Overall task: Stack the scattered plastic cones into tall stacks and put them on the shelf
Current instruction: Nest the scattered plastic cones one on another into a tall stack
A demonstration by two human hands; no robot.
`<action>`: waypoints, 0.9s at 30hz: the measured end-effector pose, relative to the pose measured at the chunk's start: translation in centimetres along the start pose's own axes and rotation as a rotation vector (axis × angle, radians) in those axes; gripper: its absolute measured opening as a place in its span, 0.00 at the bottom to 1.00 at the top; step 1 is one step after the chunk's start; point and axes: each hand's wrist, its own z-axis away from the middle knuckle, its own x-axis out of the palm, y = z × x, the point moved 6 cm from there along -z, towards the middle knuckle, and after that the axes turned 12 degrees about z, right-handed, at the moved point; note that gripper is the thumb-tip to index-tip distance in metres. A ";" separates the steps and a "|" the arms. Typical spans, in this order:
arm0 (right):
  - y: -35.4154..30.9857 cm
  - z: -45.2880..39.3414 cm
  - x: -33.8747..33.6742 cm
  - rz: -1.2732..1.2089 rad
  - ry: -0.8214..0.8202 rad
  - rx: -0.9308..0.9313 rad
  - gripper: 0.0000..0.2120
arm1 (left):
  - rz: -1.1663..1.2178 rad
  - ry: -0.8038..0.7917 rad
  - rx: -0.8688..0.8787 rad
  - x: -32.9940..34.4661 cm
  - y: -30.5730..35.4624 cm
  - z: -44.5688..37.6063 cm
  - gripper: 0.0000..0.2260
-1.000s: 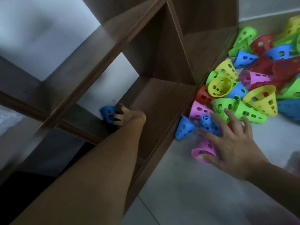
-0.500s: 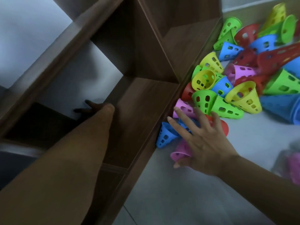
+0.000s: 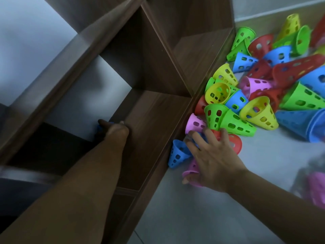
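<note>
A pale grey floor (image 3: 202,208) fills the lower right, with a blurred pink object (image 3: 314,187) at its edge.

shelf (image 3: 158,110): dark brown wood, open compartments, standing on the floor | plastic cones (image 3: 263,88): perforated; green, yellow, blue, red, pink; lying scattered on their sides, heaped just beside the shelf's edge | blue cone (image 3: 177,154): touching the shelf's front edge (wide rim facing up) | pink cone (image 3: 192,169): lying just beside it

Single head-worn wide-angle view, tilted, looking steeply down, close over shelf (image 3: 158,120) and floor (image 3: 202,208)
</note>
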 end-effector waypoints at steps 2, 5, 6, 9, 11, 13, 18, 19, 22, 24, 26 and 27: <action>0.2 0.1 -0.6 -0.003 -0.040 -0.007 0.49 | 0.003 -0.024 0.027 -0.5 0.1 2.3 0.41; 0.4 0.2 -1.4 0.023 -0.055 -0.022 0.48 | 0.036 -0.025 0.225 -0.7 0.6 4.3 0.34; 0.5 0.2 -1.5 0.036 -0.061 -0.036 0.46 | 0.044 -0.020 0.268 -0.7 0.7 5.0 0.31; 0.5 0.2 -1.6 0.083 -0.081 -0.091 0.43 | 0.089 -0.059 0.372 -0.8 1.6 8.0 0.27; 0.7 0.4 -1.6 0.101 -0.068 -0.105 0.40 | 0.134 -0.091 0.439 -0.6 2.4 9.9 0.27; 1.1 0.6 -1.7 0.098 -0.064 -0.107 0.37 | 0.257 -0.183 0.471 -0.5 3.3 12.1 0.25; 1.6 2.2 -2.2 0.101 -0.089 -0.088 0.37 | 0.506 -0.375 0.565 -2.5 5.2 18.2 0.22; 1.6 2.6 -2.1 0.090 -0.113 -0.080 0.40 | 0.552 -0.419 0.596 -3.3 5.5 19.4 0.21; 1.5 4.1 -2.0 0.084 -0.115 -0.039 0.39 | 0.613 -0.567 0.640 -6.4 5.3 22.8 0.20; 1.4 5.3 -2.2 0.065 -0.119 -0.007 0.37 | 0.601 -0.650 0.659 -8.6 4.4 24.4 0.19; 1.0 6.6 -3.0 0.037 -0.132 0.012 0.40 | 0.582 -0.748 0.678 -10.7 3.3 25.7 0.19; 0.7 7.3 -3.8 0.018 -0.136 0.018 0.44 | 0.557 -0.803 0.686 -11.8 2.7 26.2 0.19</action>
